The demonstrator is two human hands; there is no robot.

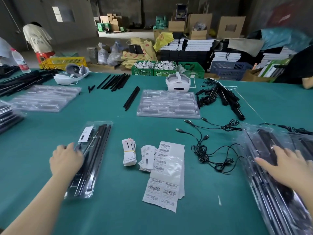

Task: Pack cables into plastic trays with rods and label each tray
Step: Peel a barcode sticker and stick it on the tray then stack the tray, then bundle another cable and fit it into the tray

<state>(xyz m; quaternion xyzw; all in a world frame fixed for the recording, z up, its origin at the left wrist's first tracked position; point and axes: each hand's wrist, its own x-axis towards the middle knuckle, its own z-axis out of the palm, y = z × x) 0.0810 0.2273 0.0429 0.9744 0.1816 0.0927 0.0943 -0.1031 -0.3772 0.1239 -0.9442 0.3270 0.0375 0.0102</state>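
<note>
Both arms reach out wide over the green table (118, 209). The left hand (66, 160) lies palm down on the near-left packed tray (91, 160), fingers curled over its left edge, holding it. That tray carries black rods (100, 150) and a white label (85, 134). Far right, the right hand (286, 168) presses flat, fingers spread, on a stack of filled trays (271, 167). Between the hands lie barcode sheets (166, 173) and label cards (129, 154), loose cables (211, 150) just right of them. An empty tray (167, 104) waits farther back, centre.
</note>
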